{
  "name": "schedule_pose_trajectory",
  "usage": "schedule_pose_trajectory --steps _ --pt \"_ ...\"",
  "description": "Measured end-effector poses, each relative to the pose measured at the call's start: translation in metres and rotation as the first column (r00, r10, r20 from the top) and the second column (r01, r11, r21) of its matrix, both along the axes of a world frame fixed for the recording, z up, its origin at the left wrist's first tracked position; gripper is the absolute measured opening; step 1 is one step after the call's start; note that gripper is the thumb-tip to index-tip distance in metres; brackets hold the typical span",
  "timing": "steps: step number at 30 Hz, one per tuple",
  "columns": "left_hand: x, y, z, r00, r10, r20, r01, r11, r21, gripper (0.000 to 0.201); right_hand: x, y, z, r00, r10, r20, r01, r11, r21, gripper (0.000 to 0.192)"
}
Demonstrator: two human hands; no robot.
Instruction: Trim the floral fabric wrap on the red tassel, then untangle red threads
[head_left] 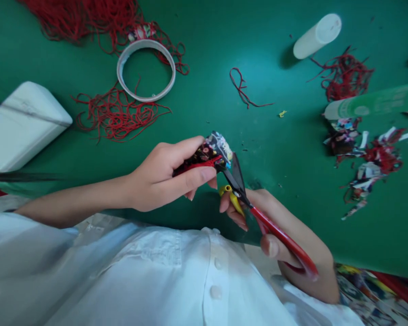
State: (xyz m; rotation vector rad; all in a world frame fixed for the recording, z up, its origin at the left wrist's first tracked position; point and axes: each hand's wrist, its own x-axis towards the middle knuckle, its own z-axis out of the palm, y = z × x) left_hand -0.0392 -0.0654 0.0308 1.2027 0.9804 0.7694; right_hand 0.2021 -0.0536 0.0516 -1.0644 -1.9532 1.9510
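My left hand [166, 176] is closed around a small bundle of patterned fabric [219, 146], with a red strip or cord [204, 163] along it between thumb and fingers. My right hand [272, 246] grips red-handled scissors [285, 237]. Their dark blades are parted at the right end of the fabric, close to my left thumb. By the pivot, a yellow tube-like piece [237, 204] with a round hole shows at my right fingers. Whether it is worn or held, I cannot tell. The fabric's underside is hidden by my left hand.
Red cords [115, 115] lie loose at the left, near a tape-like ring [146, 97]. A white box [27, 122] stands far left. Rightward are a white cylinder [313, 38], a green-and-white tube [370, 103] and fabric scraps [370, 170]. One short red cord [240, 88] lies ahead on the green table [207, 54].
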Motion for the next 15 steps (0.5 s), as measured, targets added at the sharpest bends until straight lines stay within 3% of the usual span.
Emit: schedule_pose_trajectory --steps 6,10,13,15 --pt "-0.002 0.003 0.004 0.999 -0.042 -0.018 0.042 0.999 0.022 0.022 -0.002 -0.006 0.009 0.998 -0.023 0.061 0.020 0.999 0.045 0.065" --pt "-0.003 0.003 0.005 0.995 -0.089 -0.038 0.090 0.995 0.030 0.021 0.000 0.003 0.003 0.995 0.046 0.083 -0.047 0.999 0.004 0.069" --pt "-0.002 0.003 0.005 0.992 -0.124 -0.031 0.125 0.992 0.019 0.022 0.001 0.010 -0.003 0.982 0.185 -0.023 -0.186 0.981 -0.057 0.070" --pt "-0.001 0.004 0.006 0.990 -0.134 -0.030 0.135 0.991 0.012 0.022 0.001 0.011 -0.004 0.989 0.150 0.007 -0.149 0.986 -0.069 0.073"
